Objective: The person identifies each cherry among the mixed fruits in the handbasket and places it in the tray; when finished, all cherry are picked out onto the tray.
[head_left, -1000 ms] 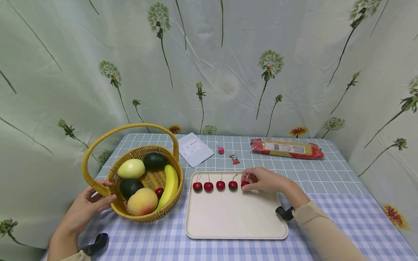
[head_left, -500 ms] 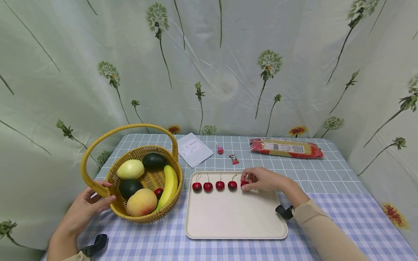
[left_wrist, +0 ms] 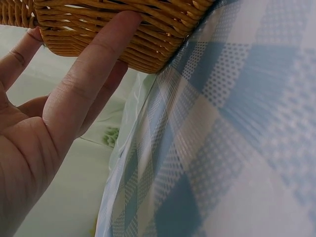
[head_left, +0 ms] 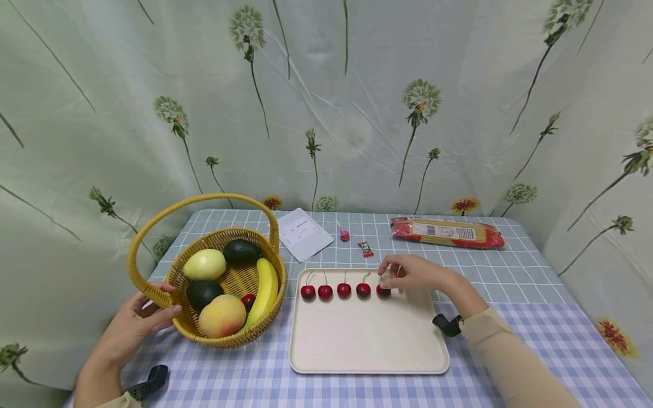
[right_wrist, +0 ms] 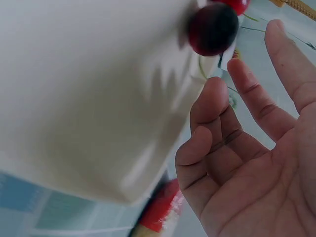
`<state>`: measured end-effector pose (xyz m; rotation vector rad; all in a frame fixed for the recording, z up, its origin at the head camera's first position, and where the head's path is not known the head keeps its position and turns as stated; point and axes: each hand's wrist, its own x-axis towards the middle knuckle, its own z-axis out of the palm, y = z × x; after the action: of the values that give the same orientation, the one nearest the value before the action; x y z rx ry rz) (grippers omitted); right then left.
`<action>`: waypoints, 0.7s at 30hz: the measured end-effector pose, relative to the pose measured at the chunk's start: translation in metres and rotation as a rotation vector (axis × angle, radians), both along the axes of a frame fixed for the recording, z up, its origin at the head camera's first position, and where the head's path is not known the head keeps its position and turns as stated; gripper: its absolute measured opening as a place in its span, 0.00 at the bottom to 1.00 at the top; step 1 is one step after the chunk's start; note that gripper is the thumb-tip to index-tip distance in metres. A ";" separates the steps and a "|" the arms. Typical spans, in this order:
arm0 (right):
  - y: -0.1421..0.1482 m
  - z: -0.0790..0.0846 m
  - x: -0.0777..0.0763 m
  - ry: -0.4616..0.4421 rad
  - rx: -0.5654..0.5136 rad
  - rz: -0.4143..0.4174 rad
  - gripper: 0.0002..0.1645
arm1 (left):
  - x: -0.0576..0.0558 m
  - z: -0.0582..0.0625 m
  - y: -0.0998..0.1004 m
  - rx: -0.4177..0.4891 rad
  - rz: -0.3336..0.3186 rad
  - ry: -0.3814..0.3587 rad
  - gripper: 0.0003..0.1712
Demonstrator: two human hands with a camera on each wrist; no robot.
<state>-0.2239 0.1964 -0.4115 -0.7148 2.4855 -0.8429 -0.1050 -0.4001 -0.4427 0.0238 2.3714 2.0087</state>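
My left hand rests at the left side of a yellow wicker basket, its fingers and thumb on either side of the handle's base. Seen from the left wrist, the fingers are nearly straight against the woven wall. The basket holds a banana, a peach, dark and pale green fruits and a red fruit. My right hand hovers above a beige tray, fingers loosely bent and apart. Below the fingertips sits the rightmost cherry, at the end of a row of several stemmed cherries.
Behind the tray lie a pasta packet, a small wrapped candy, a pink lollipop and a pale labelled pouch. A checked cloth covers the near part of the table. A floral curtain stands at the back.
My right hand has let go of the rightmost cherry and lifted slightly, so more of the cherry shows. The left hand and basket stay in place.
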 end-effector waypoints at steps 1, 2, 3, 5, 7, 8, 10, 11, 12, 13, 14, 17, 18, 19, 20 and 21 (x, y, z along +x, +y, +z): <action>0.000 0.003 -0.001 0.009 0.002 0.004 0.20 | 0.000 0.000 0.000 -0.002 -0.001 -0.001 0.23; -0.001 0.006 -0.002 0.019 0.001 0.009 0.20 | 0.000 0.000 0.000 -0.002 -0.002 -0.001 0.23; -0.002 0.008 -0.004 0.028 0.000 0.014 0.20 | 0.000 0.000 0.000 -0.001 -0.002 -0.003 0.23; -0.006 0.014 -0.006 0.043 -0.002 0.029 0.21 | 0.000 0.001 0.000 -0.009 -0.005 -0.003 0.22; -0.011 0.021 -0.007 0.057 -0.003 0.048 0.22 | 0.000 0.002 0.000 -0.017 -0.009 -0.002 0.22; -0.015 0.024 -0.008 0.062 -0.004 0.058 0.22 | -0.001 0.002 0.000 -0.017 -0.012 0.000 0.22; -0.025 0.031 -0.008 0.069 0.003 0.076 0.23 | -0.002 0.002 0.000 -0.018 -0.018 0.007 0.22; -0.031 0.035 -0.008 0.064 0.008 0.082 0.23 | -0.002 0.002 0.000 -0.011 -0.022 0.013 0.22; -0.037 0.038 -0.008 0.063 0.013 0.095 0.22 | -0.003 0.002 0.000 -0.008 -0.022 0.016 0.22; -0.043 0.041 -0.008 0.064 0.017 0.107 0.22 | -0.003 0.002 0.000 -0.001 -0.025 0.020 0.22; -0.050 0.044 -0.008 0.061 0.022 0.121 0.22 | -0.003 0.001 -0.001 0.011 -0.029 0.027 0.22; -0.071 0.054 -0.007 0.057 0.038 0.156 0.21 | -0.002 0.001 -0.001 0.032 -0.039 0.040 0.22; -0.077 0.056 -0.007 0.061 0.040 0.174 0.20 | -0.002 0.000 -0.001 0.039 -0.042 0.043 0.22; -0.084 0.059 -0.007 0.064 0.038 0.190 0.20 | -0.001 0.000 -0.001 0.045 -0.045 0.044 0.22; -0.091 0.062 -0.007 0.064 0.037 0.206 0.19 | -0.001 0.000 -0.001 0.050 -0.047 0.046 0.21; -0.097 0.064 -0.007 0.062 0.035 0.220 0.19 | 0.000 0.000 -0.001 0.052 -0.047 0.045 0.21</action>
<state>-0.2307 0.0994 -0.3472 -0.9944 2.4120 -0.7038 -0.1053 -0.4015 -0.4426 0.1259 2.3214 2.0697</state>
